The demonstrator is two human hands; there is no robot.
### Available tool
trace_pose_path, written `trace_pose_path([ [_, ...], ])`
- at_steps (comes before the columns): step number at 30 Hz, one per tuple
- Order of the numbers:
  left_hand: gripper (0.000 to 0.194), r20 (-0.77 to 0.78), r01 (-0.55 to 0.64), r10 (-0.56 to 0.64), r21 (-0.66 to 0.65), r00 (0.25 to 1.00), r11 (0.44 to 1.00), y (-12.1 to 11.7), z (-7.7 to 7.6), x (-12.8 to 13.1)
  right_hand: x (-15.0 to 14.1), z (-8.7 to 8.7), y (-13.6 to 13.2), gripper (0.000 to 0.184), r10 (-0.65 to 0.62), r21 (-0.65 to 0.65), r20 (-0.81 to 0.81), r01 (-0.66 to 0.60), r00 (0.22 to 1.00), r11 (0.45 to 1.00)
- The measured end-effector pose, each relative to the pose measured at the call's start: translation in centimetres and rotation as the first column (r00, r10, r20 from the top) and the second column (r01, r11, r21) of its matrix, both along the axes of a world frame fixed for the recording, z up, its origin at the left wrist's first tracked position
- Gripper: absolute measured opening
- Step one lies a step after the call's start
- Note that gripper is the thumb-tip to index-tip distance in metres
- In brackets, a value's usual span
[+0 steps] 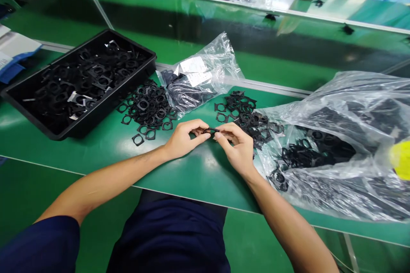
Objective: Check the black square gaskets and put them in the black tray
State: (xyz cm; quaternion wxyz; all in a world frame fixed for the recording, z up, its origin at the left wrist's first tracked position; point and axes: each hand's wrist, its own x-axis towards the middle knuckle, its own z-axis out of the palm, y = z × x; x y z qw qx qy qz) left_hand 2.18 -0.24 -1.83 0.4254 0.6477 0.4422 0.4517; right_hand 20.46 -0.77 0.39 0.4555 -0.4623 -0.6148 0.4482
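The left hand (pixel 183 140) and right hand (pixel 234 148) are close together above the green surface (pixel 205 177), their fingertips pinching a black gasket (pixel 209 131) from both sides. The gasket sits between the hands at about knuckle height, and the fingers hide much of it, so its exact shape and any fine detail cannot be made out. Beyond the left hand, a loose pile (pixel 149 108) of similar square gaskets with round holes lies on the surface, a few of them scattered at its near edge. A second loose pile (pixel 246 115) lies just beyond the right hand, against the mouth of a large clear bag (pixel 355 94), which holds many more black gaskets and spills a few near its opening. To the far left, a black tray (pixel 105 108) is filled with gaskets, with a few pale pieces lying among them. Between the tray and the large bag, a smaller clear bag (pixel 195 91) with a white label (pixel 195 71) holds a dark packed mass. So far, the gaskets are spread across the tray, both piles and both bags, and only one is in the hands.
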Motion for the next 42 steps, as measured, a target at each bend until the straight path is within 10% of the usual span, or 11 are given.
trace_pose_path([
  [6, 0.019, 0.021, -0.033, 0.030, 0.125, 0.999, 0.992, -0.4, 0.7, -0.3, -0.2, 0.5, -0.6, 0.022, -0.033, 0.025, -0.015, 0.033, 0.999, 0.999],
  [25, 0.037, 0.329, 0.054, 0.028, -0.240, 0.944, 0.969, 0.8, 0.4, -0.3, -0.3, 0.4, 0.6, 0.040, 0.042, -0.264, -0.229, -0.103, 0.972, 0.959],
  [42, 0.040, 0.365, 0.088, 0.026, -0.292, 0.931, 0.952, 0.7, 0.5, -0.1, -0.2, 0.0, 0.7, 0.036, -0.017, -0.298, -0.204, -0.046, 0.979, 0.953],
])
